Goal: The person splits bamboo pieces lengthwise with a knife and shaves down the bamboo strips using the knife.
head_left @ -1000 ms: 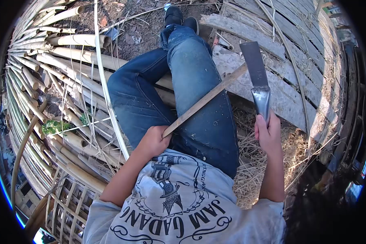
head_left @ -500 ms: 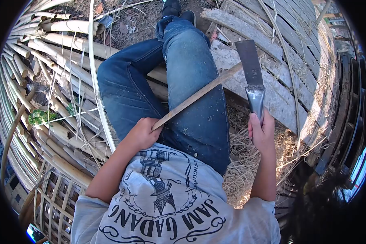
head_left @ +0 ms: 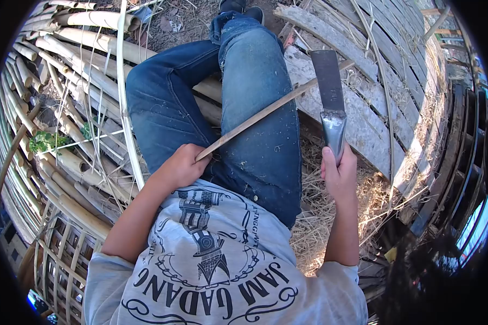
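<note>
Left hand's fingers gripped a flat brown wooden strip crossing the grey plank platform's left edge; right hand's held a dark-bladed, metal-handled knife (contact unclear). Probably blade positioning; next stroke needed a steady strip.

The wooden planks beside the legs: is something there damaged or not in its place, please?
Yes. The upper plank looks damaged: its end near the shoes is ragged, not cut straight. Straw-like scraps lie scattered around the right forearm, looking untidy.
</note>
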Demonstrator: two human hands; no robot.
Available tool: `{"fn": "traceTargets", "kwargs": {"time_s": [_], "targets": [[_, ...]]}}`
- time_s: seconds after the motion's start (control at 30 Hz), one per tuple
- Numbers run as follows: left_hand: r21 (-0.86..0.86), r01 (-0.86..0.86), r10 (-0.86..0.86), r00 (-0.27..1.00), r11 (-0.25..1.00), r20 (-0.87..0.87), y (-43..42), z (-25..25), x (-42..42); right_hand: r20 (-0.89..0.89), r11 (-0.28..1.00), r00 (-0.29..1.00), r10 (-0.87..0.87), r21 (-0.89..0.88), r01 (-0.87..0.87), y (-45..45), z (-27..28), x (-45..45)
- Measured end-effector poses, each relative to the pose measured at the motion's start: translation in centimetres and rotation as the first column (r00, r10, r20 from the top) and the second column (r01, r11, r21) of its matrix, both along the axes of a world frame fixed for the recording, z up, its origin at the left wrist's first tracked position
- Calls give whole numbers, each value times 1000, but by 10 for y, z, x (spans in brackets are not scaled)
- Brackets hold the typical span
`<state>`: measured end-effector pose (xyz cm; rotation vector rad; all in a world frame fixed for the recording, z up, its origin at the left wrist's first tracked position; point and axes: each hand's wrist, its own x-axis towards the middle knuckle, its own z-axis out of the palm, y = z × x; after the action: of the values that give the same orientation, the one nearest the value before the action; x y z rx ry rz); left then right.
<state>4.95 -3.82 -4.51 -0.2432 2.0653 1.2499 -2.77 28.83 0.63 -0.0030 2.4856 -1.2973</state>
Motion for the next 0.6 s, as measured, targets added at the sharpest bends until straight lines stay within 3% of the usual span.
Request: {"fn": "traceTargets", "kwargs": {"time_s": [0.1, 0.17, 0.23, 0.3, 0.43, 0.5, 0.6], "targets": [[13, 6, -6, 1000, 1000, 2, 3, 0, -3, 78, 999, 997, -17, 44, 14, 1, 7, -3], [12, 36, -37, 996, 999, 83, 0, 0, -4, 71, 995, 993, -91, -34, 94, -12, -1, 8], [10, 20, -20, 998, 1000, 67, -2, 1, -2, 16, 996, 997, -75, -48, 76, -11, -1, 8], [26, 35, -37, 998, 999, 59, -3, -1, -2, -43, 998, 998, 34, 60, -32, -4, 7, 2], [78, 6, -8, 1000, 997, 22, 0, -7, 2, 1, 996, 996, -90, -26, 90, -24, 4, 13], [71, 13, -15, 1000, 997, 21, -4, -7, 2, -82, 1000, 996, -15, 10, 16, -13, 1, 10], [81, -3, 2, 1000, 997, 9, -3, -10, 1, 55, 992, 995, -81, 101, 75, -7, 13, 2]]}}
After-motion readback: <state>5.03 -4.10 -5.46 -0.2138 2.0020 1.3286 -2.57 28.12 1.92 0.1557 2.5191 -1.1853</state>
